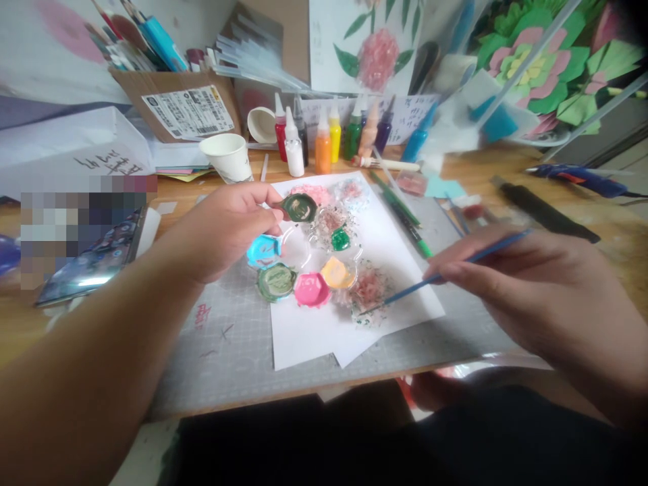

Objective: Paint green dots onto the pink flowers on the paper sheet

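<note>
My left hand (243,226) pinches the edge of a clear flower-shaped paint palette (302,258), by its dark green well. Its other wells carry blue, dull green, pink, pale orange and bright green paint. The palette is held over white paper (298,337) painted with blurry pink flowers ringed by small green dabs. Between the fingers of my right hand (486,270) is a thin blue paintbrush (418,286), slanting down to the left. Its tip is at the green dabs around the lowest pink flower (370,289); whether it touches the paper I cannot tell.
A grey cutting mat (212,358) lies under the paper. Behind stand several paint bottles (322,148), a paper cup (226,156) and a cardboard box (177,101) of brushes. Green pencils (402,209) lie at the paper's right edge, a phone (96,260) at left, a glue gun (582,179) at far right.
</note>
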A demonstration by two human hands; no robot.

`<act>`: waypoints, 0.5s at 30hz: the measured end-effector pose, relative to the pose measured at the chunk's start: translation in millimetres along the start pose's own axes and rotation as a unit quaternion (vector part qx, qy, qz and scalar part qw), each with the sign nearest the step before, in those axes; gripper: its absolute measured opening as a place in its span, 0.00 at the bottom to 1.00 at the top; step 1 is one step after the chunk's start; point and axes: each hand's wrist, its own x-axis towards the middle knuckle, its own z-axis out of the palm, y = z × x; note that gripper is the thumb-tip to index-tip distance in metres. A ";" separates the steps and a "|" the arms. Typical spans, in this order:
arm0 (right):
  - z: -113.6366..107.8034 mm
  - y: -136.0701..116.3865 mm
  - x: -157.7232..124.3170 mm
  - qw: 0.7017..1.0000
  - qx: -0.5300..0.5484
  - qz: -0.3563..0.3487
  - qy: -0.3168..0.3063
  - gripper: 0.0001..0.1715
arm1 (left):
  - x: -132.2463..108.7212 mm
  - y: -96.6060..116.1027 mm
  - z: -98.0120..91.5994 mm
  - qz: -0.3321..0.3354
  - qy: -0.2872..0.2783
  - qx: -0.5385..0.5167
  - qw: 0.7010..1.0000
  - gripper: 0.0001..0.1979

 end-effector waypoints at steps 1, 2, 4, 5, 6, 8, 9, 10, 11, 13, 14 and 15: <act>-0.2 -0.1 -0.3 1.000 0.003 -0.001 -0.005 0.03 | 0.0 -0.2 0.1 -0.001 0.003 0.001 1.000 0.03; -0.3 -0.2 -0.5 1.000 0.006 -0.002 -0.008 0.03 | -0.1 -0.3 0.2 -0.002 0.007 0.002 1.000 0.03; -0.3 -0.7 -0.6 1.000 0.009 -0.007 -0.004 0.02 | -0.3 -0.2 0.7 0.000 0.009 0.000 1.000 0.03; -0.2 -0.9 -0.4 1.000 0.010 -0.009 0.000 0.02 | -0.4 0.1 1.0 0.001 0.009 -0.001 1.000 0.03; -0.1 -1.0 0.0 1.000 0.011 -0.008 0.003 0.02 | -0.6 0.4 1.2 0.002 0.008 0.000 1.000 0.03; -0.1 -0.7 1.2 1.000 0.010 -0.005 0.006 0.03 | -0.9 0.7 1.3 0.003 0.006 0.003 1.000 0.03; -0.5 -0.2 1.9 1.000 0.008 -0.003 0.004 0.03 | -1.0 0.6 1.2 0.004 0.005 0.006 1.000 0.03; -1.2 0.6 2.5 1.000 0.006 -0.003 0.001 0.03 | -1.0 0.2 0.9 0.003 0.004 0.013 1.000 0.03; -2.2 1.5 2.9 1.000 0.006 -0.004 -0.002 0.02 | -0.9 -0.4 0.5 0.003 0.001 0.020 1.000 0.03; -4.9 3.5 3.2 1.000 0.018 -0.005 -0.008 0.02 | -0.7 -2.0 -0.4 0.002 0.001 0.033 0.999 0.04; -6.2 4.3 3.1 1.000 0.028 -0.007 -0.009 0.02 | -0.6 -2.8 -0.8 0.002 0.001 0.039 0.999 0.05; -7.1 4.7 2.8 0.999 0.037 -0.010 -0.009 0.02 | -0.5 -3.3 -1.2 0.002 0.001 0.041 0.999 0.05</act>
